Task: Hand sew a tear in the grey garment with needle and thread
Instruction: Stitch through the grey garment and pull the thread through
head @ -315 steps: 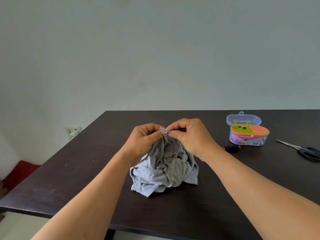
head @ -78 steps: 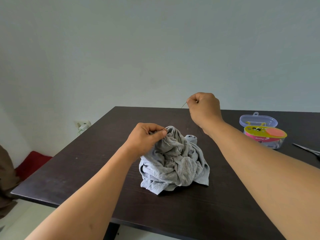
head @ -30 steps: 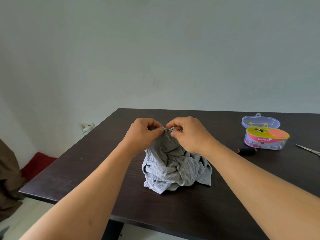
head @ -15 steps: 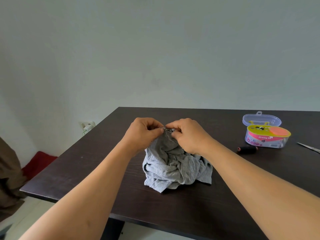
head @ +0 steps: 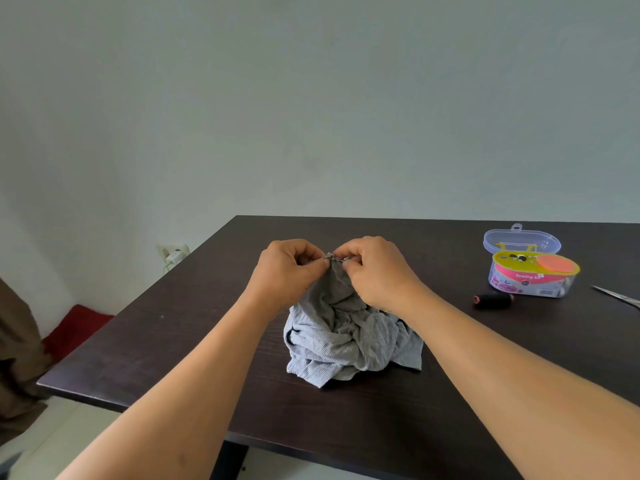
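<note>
Grey garment (head: 349,336) bunched in a heap mid-table (head: 145,341), its top pulled up into a peak between the two hands. Left hand (head: 287,271) at 9 o'clock of the peak, fingers curled, pinching the cloth. Right hand (head: 377,271) at 3 o'clock, fingers curled, thumb and forefinger nipped at the same peak; a thin glint there looks like the needle (head: 335,258), thread too fine to make out. Judged step: passing a stitch through the pinched fold. To do it well, the left should keep the edges of the tear together and taut, and the right should take a small bite close to the edge, then draw through gently so the knit does not pucker. Sewing kit box (head: 533,275) at 3 o'clock of the heap, well apart; black spool (head: 493,301) just before it; scissors (head: 620,297) at the far right edge.
</note>
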`<action>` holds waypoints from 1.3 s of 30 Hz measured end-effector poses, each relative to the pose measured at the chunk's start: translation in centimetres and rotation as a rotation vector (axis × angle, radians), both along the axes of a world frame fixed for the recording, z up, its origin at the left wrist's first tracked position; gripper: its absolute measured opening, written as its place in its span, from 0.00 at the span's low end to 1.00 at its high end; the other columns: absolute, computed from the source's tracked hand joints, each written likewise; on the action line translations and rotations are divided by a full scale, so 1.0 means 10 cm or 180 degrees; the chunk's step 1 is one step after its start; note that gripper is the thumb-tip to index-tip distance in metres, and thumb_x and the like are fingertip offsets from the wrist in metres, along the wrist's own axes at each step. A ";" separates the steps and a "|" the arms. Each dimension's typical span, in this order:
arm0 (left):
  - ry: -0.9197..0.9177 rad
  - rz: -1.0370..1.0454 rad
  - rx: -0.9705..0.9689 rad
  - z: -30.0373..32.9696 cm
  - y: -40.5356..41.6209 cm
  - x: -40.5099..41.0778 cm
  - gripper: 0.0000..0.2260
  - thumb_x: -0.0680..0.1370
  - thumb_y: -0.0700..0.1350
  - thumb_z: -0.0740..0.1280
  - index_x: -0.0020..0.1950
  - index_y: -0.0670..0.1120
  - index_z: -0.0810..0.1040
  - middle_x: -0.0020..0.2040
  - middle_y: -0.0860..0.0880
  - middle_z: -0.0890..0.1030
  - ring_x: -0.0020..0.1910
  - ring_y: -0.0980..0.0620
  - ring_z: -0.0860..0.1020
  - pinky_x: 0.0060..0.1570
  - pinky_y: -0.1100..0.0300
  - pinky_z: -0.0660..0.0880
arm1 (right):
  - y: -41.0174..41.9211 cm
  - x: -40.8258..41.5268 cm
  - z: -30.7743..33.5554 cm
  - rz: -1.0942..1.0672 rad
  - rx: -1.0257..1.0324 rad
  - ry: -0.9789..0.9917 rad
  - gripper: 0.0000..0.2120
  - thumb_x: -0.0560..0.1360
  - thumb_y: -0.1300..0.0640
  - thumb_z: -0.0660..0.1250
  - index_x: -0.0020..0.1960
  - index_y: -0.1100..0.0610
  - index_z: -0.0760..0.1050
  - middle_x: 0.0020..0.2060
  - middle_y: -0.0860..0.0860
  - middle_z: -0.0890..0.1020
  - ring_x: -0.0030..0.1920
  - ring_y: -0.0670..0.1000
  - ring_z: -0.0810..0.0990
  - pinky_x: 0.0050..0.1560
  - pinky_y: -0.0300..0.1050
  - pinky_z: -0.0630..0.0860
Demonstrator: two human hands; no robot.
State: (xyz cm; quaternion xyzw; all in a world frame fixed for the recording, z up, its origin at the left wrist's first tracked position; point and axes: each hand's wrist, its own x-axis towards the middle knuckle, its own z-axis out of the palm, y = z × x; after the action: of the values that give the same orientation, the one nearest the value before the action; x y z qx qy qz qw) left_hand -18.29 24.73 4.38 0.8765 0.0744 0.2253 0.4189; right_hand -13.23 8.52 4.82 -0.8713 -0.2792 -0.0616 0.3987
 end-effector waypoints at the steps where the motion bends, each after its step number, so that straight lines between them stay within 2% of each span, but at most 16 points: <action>1: -0.0045 0.0019 0.0040 0.00 -0.02 0.00 0.04 0.73 0.48 0.75 0.38 0.53 0.83 0.32 0.53 0.82 0.29 0.60 0.74 0.32 0.64 0.73 | 0.01 0.00 -0.01 -0.0048 0.0105 0.0073 0.13 0.79 0.60 0.62 0.52 0.47 0.83 0.42 0.46 0.82 0.40 0.48 0.79 0.47 0.50 0.81; 3: -0.0131 0.0033 0.0074 -0.01 -0.05 0.01 0.04 0.73 0.48 0.75 0.38 0.53 0.84 0.33 0.53 0.82 0.29 0.61 0.74 0.30 0.67 0.72 | 0.03 -0.03 -0.03 -0.0140 0.0358 0.0216 0.13 0.79 0.61 0.62 0.51 0.48 0.83 0.42 0.47 0.84 0.39 0.49 0.81 0.47 0.51 0.81; 5: -0.0171 0.0021 0.0045 -0.01 -0.09 0.01 0.04 0.74 0.48 0.75 0.39 0.52 0.84 0.32 0.55 0.82 0.29 0.62 0.74 0.30 0.68 0.71 | 0.06 -0.05 -0.05 -0.0183 0.0630 0.0331 0.13 0.78 0.62 0.63 0.52 0.51 0.83 0.45 0.48 0.85 0.46 0.49 0.83 0.51 0.49 0.80; 7: -0.0182 0.0003 0.0003 -0.01 -0.10 0.01 0.03 0.74 0.47 0.74 0.40 0.52 0.85 0.32 0.56 0.82 0.29 0.62 0.75 0.31 0.69 0.72 | 0.07 -0.08 -0.08 -0.0203 0.0842 0.0446 0.12 0.78 0.63 0.64 0.53 0.52 0.83 0.45 0.48 0.85 0.48 0.49 0.83 0.53 0.46 0.80; 13: -0.0293 0.0159 -0.0049 0.00 -0.07 0.01 0.04 0.75 0.46 0.73 0.40 0.52 0.84 0.30 0.57 0.80 0.27 0.64 0.73 0.28 0.72 0.68 | 0.06 -0.04 -0.13 -0.0190 0.0969 0.0578 0.12 0.78 0.60 0.65 0.58 0.50 0.81 0.38 0.43 0.79 0.39 0.44 0.78 0.47 0.41 0.77; 15: -0.0287 0.0185 -0.0018 0.01 -0.07 0.02 0.04 0.74 0.45 0.73 0.39 0.51 0.84 0.29 0.58 0.80 0.27 0.64 0.74 0.28 0.73 0.68 | 0.07 -0.04 -0.14 -0.0166 0.0963 0.0516 0.13 0.78 0.60 0.65 0.60 0.50 0.80 0.37 0.43 0.77 0.37 0.43 0.77 0.47 0.41 0.77; 20: -0.0288 0.0050 0.0095 0.02 -0.11 0.02 0.05 0.75 0.46 0.73 0.39 0.52 0.84 0.30 0.58 0.82 0.29 0.63 0.75 0.30 0.69 0.72 | 0.10 -0.05 -0.13 -0.0209 0.0988 0.0390 0.13 0.78 0.61 0.65 0.58 0.51 0.81 0.33 0.42 0.76 0.34 0.41 0.73 0.46 0.41 0.75; 26: -0.0311 -0.0017 0.0326 0.03 -0.12 -0.01 0.03 0.75 0.45 0.73 0.42 0.51 0.85 0.36 0.56 0.84 0.37 0.60 0.81 0.33 0.72 0.73 | 0.11 -0.08 -0.10 -0.0301 0.0966 0.0426 0.14 0.78 0.61 0.64 0.61 0.51 0.80 0.48 0.52 0.84 0.48 0.50 0.81 0.56 0.47 0.78; 31: -0.0245 -0.0208 0.0403 0.03 -0.14 -0.02 0.02 0.75 0.45 0.73 0.45 0.51 0.86 0.38 0.59 0.84 0.38 0.66 0.81 0.36 0.76 0.71 | 0.10 -0.10 -0.07 -0.0318 0.0983 0.0419 0.15 0.79 0.62 0.63 0.63 0.54 0.79 0.56 0.52 0.83 0.56 0.50 0.81 0.60 0.43 0.76; 33: -0.0252 -0.0239 0.0397 0.04 -0.14 -0.03 0.03 0.75 0.45 0.73 0.45 0.52 0.86 0.38 0.59 0.85 0.39 0.66 0.81 0.37 0.75 0.72 | 0.09 -0.09 -0.06 -0.0302 0.0922 0.0348 0.14 0.79 0.63 0.63 0.62 0.54 0.80 0.56 0.51 0.83 0.57 0.49 0.81 0.60 0.41 0.75; 36: -0.0304 -0.0104 0.0379 0.05 -0.09 -0.02 0.03 0.75 0.45 0.73 0.42 0.53 0.85 0.35 0.60 0.84 0.36 0.66 0.80 0.34 0.75 0.71 | 0.07 -0.08 -0.02 -0.0304 0.0674 0.0140 0.12 0.79 0.63 0.63 0.57 0.55 0.83 0.53 0.50 0.84 0.55 0.48 0.80 0.54 0.37 0.72; 39: -0.0303 -0.0007 0.0422 0.05 -0.06 -0.01 0.03 0.74 0.45 0.74 0.41 0.53 0.85 0.33 0.60 0.82 0.34 0.66 0.78 0.33 0.75 0.70 | 0.04 -0.07 0.00 -0.0274 0.0477 -0.0014 0.12 0.79 0.63 0.63 0.56 0.54 0.83 0.47 0.46 0.79 0.53 0.47 0.78 0.50 0.35 0.68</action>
State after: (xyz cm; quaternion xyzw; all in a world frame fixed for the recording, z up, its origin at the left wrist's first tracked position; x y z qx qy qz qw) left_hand -18.42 24.12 4.92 0.8907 0.0384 0.2707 0.3632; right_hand -13.98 8.94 4.80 -0.8501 -0.2370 -0.1013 0.4593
